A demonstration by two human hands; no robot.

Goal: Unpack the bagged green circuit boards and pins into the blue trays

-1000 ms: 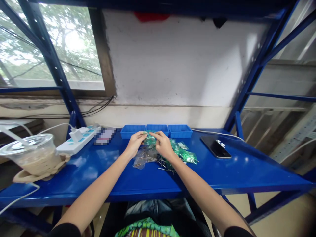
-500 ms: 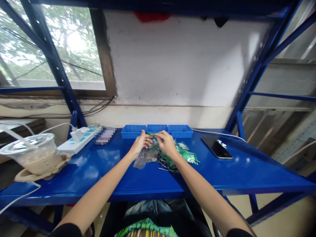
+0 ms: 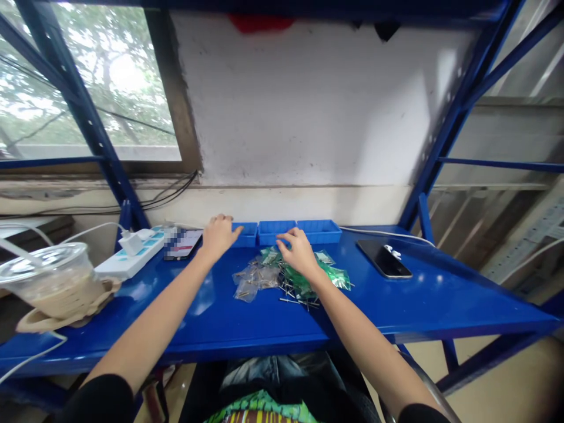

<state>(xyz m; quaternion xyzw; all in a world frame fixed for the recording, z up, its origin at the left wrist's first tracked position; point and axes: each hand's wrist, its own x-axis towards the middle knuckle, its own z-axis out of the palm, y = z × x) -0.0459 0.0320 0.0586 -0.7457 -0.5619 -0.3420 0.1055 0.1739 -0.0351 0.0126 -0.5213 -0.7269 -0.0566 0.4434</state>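
My left hand (image 3: 219, 236) is over the left blue bin (image 3: 247, 235), fingers bent toward the wall and thumb apart to the right; nothing shows in it. My right hand (image 3: 296, 249) hangs above the pile, in front of the middle blue bin (image 3: 275, 231), thumb and fingers apart with nothing visible between them. Below it lie green plastic packets (image 3: 337, 276) and loose thin metal pins (image 3: 291, 301). Clear packets with small brownish parts (image 3: 249, 286) rest to the left of the green ones. The right blue bin (image 3: 321, 231) stands beside the middle one.
On the blue table (image 3: 259, 323), a black phone (image 3: 383, 258) with white earbuds (image 3: 392, 252) lies right. At left are another phone (image 3: 187, 244), a white power strip (image 3: 132, 258) and a lidded drink cup (image 3: 57, 282) on a cardboard holder. Cables run along the wall.
My hands have moved apart. The left went left and up to the left bin; the right stayed over the pile. The green piece that was between them no longer shows there.
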